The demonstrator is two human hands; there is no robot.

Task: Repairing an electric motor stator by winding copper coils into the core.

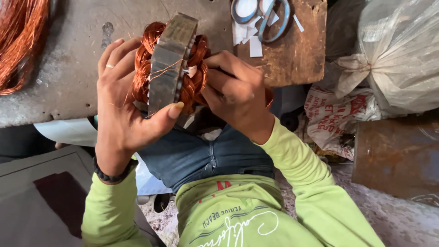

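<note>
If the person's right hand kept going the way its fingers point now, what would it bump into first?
The right hand points leftward in the picture, its fingertips already at the copper winding of the motor stator. It would press into that coil first, then the steel core; beyond lies the left hand. Depth is hard to judge.

1. A tied, bulging clear plastic bag point(402, 55) fills the upper right of the frame.
2. Just below it, at right centre, a crumpled white sack point(336, 119) with red lettering lies against a rusty surface.
</note>
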